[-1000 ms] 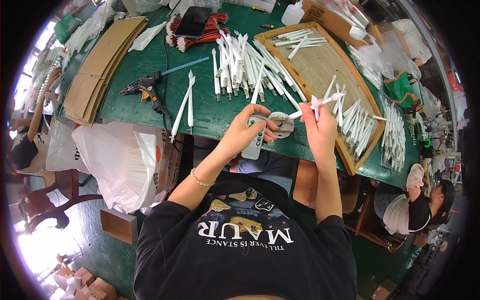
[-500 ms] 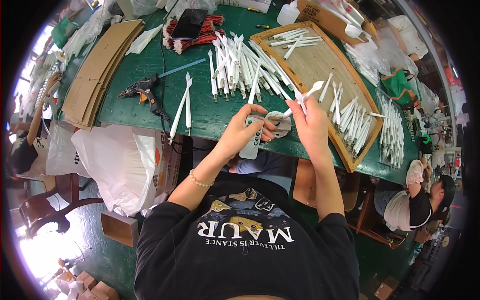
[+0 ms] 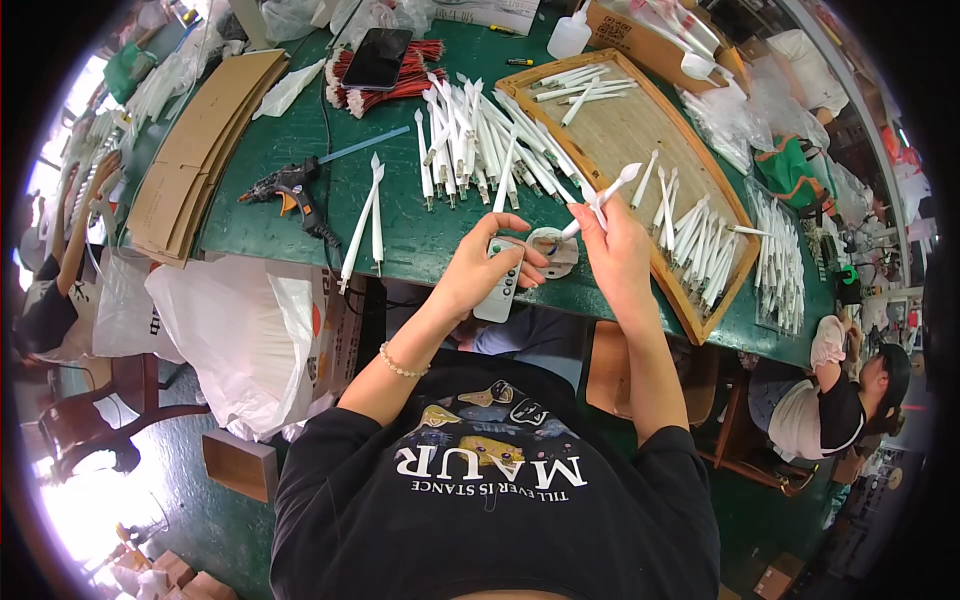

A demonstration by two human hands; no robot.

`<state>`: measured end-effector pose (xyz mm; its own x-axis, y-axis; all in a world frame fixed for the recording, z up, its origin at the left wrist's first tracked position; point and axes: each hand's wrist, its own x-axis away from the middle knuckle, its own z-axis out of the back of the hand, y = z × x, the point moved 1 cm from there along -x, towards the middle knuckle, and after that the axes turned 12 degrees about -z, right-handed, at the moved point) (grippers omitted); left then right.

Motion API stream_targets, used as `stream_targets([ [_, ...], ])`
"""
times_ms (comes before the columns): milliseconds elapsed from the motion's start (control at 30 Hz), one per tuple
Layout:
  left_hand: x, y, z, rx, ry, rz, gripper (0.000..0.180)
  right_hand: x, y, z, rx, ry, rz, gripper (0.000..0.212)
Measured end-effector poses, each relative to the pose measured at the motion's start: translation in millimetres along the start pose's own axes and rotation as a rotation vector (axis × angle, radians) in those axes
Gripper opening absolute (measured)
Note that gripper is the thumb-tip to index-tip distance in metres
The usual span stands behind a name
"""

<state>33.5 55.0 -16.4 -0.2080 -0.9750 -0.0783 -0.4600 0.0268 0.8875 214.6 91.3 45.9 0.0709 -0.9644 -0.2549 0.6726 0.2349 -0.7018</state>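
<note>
My left hand [image 3: 483, 262] is closed round a small white remote control [image 3: 497, 295] with dark buttons, over the table's near edge. White slim LED candles [image 3: 612, 192] with flame-shaped tips are pinched in my right hand [image 3: 618, 255]; their lower parts are partly hidden by my fingers. Between the hands a round pale disc [image 3: 553, 250] with a hole lies on the green table, next to my left fingertips. Just beyond my hands is a loose pile of similar white candles [image 3: 465, 140]. Two more candles [image 3: 362, 225] lie to the left.
A wooden-framed tray [image 3: 735, 310] holding several candles lies at the right. A glue gun [image 3: 290, 190], cardboard sheets [image 3: 205, 150] and a phone [image 3: 377, 58] on red wires [image 3: 420, 75] lie to the left and back. A white bottle [image 3: 570, 35] stands behind; a co-worker [image 3: 840, 395] sits at right.
The candles in my right hand have shifted and tilted very slightly. My left hand keeps the remote control in nearly the same place.
</note>
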Motion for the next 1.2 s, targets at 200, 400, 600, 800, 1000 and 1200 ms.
stream_targets([
  [200,0.9,0.6,0.5,0.013,-0.005,0.003,0.027,-36.3,37.2,73.0,0.221,0.075,-0.398,0.044],
  [400,-0.3,-0.6,-0.8,0.007,-0.020,0.000,0.026,-57.8,133.5,109.5,0.719,0.068,-0.322,0.047],
  [600,1.0,-0.6,1.3,0.000,-0.001,0.008,0.026,-31.8,54.5,85.2,-0.102,0.165,-0.350,0.054],
  [800,-0.1,-1.4,0.4,-0.012,0.004,-0.003,0.026,-6.1,19.1,30.1,-0.414,-0.021,-0.174,0.047],
  [1000,0.0,-1.2,-0.2,-0.018,0.001,-0.009,0.025,1.1,17.6,16.0,-0.281,-0.115,-0.181,0.033],
  [1200,0.7,-0.4,-0.4,-0.012,0.008,-0.007,0.024,9.9,16.1,15.5,-0.012,-0.248,-0.211,0.024],
])
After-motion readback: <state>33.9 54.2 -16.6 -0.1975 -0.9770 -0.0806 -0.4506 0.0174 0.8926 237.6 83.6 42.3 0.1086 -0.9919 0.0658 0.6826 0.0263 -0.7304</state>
